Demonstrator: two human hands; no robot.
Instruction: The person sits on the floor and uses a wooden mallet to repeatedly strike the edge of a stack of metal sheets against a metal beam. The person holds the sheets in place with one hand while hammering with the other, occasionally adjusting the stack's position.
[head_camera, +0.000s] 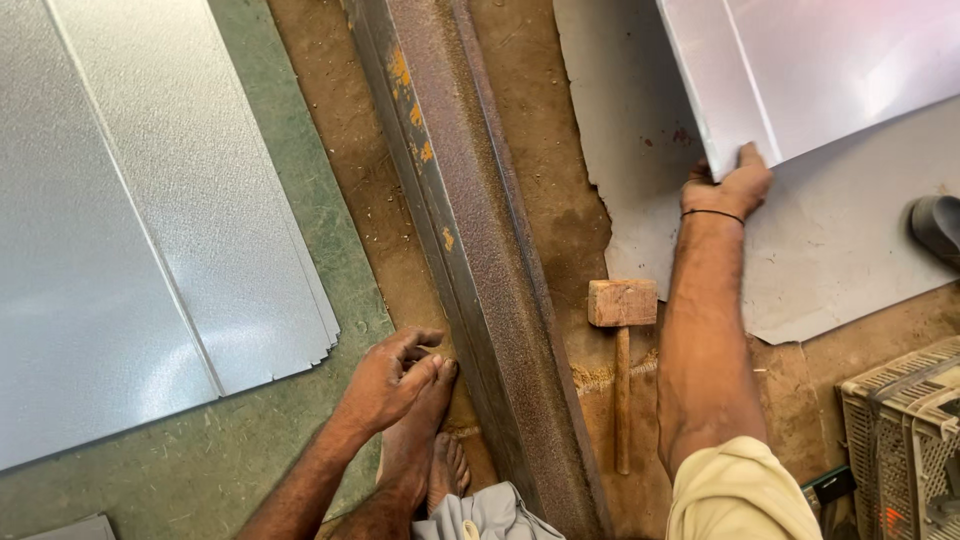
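Nearest the camera, the person's left hand (388, 378) rests with curled fingers on a bare foot (425, 440), gripping no tool, just beside the long rusty steel beam (470, 250) that runs up the dirt floor. A wooden mallet (622, 345) lies between the beam and the right forearm (untouched). Farther off, the right hand (737, 185) is clamped on the near corner of a shiny grey sheet-metal panel (830, 70), which lies over a dull flat metal sheet (840, 250), well apart from the left hand.

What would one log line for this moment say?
right hand: grips metal sheet corner | left hand: rests on foot | wooden mallet: lying untouched beside steel beam
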